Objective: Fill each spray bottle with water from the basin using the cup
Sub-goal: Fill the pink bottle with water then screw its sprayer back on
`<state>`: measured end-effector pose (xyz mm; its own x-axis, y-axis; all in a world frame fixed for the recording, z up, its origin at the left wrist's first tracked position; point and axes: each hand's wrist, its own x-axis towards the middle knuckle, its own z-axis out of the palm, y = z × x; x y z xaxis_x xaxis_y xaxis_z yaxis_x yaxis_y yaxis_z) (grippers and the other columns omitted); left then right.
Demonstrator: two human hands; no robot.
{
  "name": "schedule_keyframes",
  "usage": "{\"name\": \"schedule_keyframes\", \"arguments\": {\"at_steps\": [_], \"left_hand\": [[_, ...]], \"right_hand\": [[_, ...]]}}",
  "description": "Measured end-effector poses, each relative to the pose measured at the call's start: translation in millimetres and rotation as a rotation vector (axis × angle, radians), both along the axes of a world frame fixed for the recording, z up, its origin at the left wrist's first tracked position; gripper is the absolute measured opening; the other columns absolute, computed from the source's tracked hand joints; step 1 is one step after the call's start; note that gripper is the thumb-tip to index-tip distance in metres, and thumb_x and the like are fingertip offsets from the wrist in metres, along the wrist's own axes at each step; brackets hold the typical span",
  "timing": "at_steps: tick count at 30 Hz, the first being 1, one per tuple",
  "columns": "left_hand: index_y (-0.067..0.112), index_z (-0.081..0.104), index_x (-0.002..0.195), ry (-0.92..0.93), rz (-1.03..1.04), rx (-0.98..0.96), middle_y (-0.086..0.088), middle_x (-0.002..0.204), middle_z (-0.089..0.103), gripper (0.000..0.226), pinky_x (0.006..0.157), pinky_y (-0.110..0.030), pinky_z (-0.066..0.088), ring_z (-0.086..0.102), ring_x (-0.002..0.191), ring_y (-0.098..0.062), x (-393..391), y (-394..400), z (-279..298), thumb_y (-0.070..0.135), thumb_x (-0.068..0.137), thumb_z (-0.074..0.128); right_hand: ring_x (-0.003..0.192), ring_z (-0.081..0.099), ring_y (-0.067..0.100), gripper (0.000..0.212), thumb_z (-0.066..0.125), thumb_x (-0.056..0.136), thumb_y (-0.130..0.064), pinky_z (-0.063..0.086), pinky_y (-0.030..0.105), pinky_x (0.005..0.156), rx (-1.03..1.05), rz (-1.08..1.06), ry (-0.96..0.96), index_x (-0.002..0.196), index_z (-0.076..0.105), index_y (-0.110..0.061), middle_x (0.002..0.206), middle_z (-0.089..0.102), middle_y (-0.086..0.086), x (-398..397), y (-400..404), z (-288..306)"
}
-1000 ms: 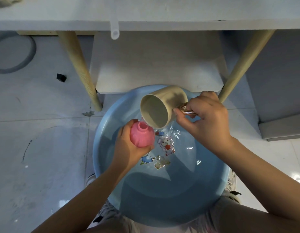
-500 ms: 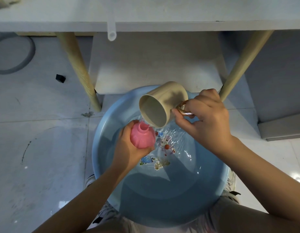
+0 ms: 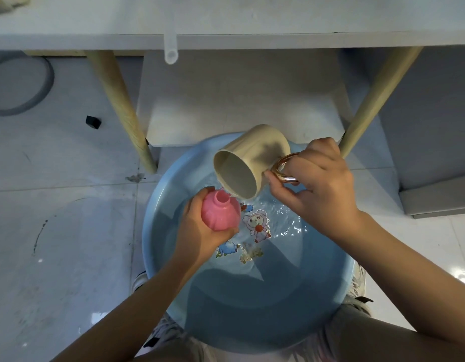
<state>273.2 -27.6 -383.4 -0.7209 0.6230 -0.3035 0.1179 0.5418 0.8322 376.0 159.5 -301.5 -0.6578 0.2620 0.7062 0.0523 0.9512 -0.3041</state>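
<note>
Bottle (image 3: pixel 219 210) in L grip (image 3: pixel 200 231), cup (image 3: pixel 248 163) tilted above.

The cup (image 3: pixel 248 163) has tipped further — its rim nearer the pink bottle (image 3: pixel 219 211).

Cool, dim indoor light fell from above, leaving the white tiled floor (image 3: pixel 56 231) grey-blue. Small glints sparkled on the water in the round blue plastic basin (image 3: pixel 158 231), where broad arm shadows crossed. Wide-angle distortion bowed the pale wooden table (image 3: pixel 252 19) edge; focus stayed fairly sharp.
</note>
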Motion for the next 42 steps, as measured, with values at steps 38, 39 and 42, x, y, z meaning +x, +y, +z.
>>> {"name": "schedule_keyframes", "arguments": {"at_steps": [38,39,42], "left_hand": [[0.039,0.043,0.123,0.001,-0.018,-0.009,0.013,0.12,0.052,0.085,0.084,-0.023,0.049,0.052,0.107,-0.009,2.6,-1.2,-1.3,0.028,0.053,0.091],[0.04,0.043,0.122,0.006,-0.018,-0.013,0.013,0.12,0.052,0.085,0.083,-0.023,0.048,0.052,0.107,-0.008,2.8,-1.3,-0.8,0.028,0.053,0.091],[0.041,0.042,0.121,0.016,-0.016,-0.01,0.013,0.12,0.052,0.086,0.084,-0.022,0.047,0.051,0.107,-0.008,3.3,-1.3,0.2,0.029,0.052,0.091]], "right_hand": [[0.066,0.039,0.021,0.029,0.071,0.082,-0.013,0.036,0.031,0.072,0.147,0.155,0.036,0.071,0.044,-0.013,0.057,0.047,0.005,-2.8,-4.2,-2.1],[0.066,0.039,0.022,0.03,0.071,0.081,-0.013,0.036,0.031,0.073,0.147,0.161,0.041,0.071,0.044,-0.014,0.057,0.047,0.005,-3.2,-4.3,-2.2],[0.067,0.039,0.022,0.03,0.072,0.081,-0.013,0.036,0.031,0.074,0.155,0.172,0.035,0.069,0.045,-0.013,0.057,0.046,0.005,-3.4,-4.5,-1.7]]}}
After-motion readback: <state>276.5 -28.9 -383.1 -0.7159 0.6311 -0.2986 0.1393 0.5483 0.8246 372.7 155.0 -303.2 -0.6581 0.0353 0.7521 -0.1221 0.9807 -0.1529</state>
